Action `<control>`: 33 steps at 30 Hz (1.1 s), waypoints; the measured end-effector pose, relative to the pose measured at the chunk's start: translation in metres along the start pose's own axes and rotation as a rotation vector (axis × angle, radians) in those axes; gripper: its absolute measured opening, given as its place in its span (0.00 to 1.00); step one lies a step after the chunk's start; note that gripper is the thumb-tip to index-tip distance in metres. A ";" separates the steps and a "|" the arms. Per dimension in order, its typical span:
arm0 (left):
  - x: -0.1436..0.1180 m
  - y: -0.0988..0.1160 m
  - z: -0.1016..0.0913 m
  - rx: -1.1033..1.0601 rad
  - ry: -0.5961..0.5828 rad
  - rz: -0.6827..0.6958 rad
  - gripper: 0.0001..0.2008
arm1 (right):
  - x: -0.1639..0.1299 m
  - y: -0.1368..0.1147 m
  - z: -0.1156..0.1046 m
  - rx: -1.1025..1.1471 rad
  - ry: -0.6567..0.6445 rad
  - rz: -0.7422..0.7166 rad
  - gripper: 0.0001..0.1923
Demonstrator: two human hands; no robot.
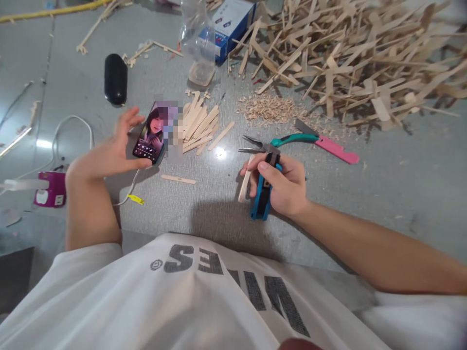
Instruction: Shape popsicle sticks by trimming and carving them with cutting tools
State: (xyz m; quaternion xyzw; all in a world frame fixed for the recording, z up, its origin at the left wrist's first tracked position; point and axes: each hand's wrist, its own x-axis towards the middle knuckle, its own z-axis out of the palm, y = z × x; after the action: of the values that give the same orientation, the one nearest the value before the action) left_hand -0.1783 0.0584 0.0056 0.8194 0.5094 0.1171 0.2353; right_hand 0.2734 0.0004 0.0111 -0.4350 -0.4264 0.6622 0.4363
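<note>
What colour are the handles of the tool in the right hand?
Blue and black handles, gripped by the right hand, head view.

You are seated at a small craft workshop's bench. A grey work table [365, 194] carries a large heap of flat wooden sticks [365, 53] at far right, with a scatter of wood offcuts [270, 108] just in front of it. A sorted bundle of trimmed sticks [199, 127] lies near the centre. Teal-handled pliers [280, 142] rest beside a pink stick [337, 150]. Stray sticks litter the far left.
</note>
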 end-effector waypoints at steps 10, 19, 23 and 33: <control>0.000 0.000 -0.004 -0.035 0.062 -0.021 0.69 | -0.002 -0.003 0.000 0.012 -0.014 0.051 0.13; -0.004 -0.012 -0.015 -0.129 0.054 -0.023 0.58 | -0.002 -0.006 0.001 -0.027 -0.016 0.046 0.11; -0.003 0.010 -0.018 -0.097 0.024 -0.024 0.59 | -0.001 0.000 -0.001 -0.006 -0.038 0.010 0.14; 0.005 0.066 -0.024 -0.077 -0.027 -0.356 0.66 | 0.006 0.014 -0.006 -0.015 -0.071 -0.097 0.21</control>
State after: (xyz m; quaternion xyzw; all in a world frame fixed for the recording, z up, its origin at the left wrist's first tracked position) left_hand -0.1349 0.0448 0.0590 0.7080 0.6384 0.0819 0.2905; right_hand 0.2745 0.0034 -0.0049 -0.3935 -0.4673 0.6518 0.4494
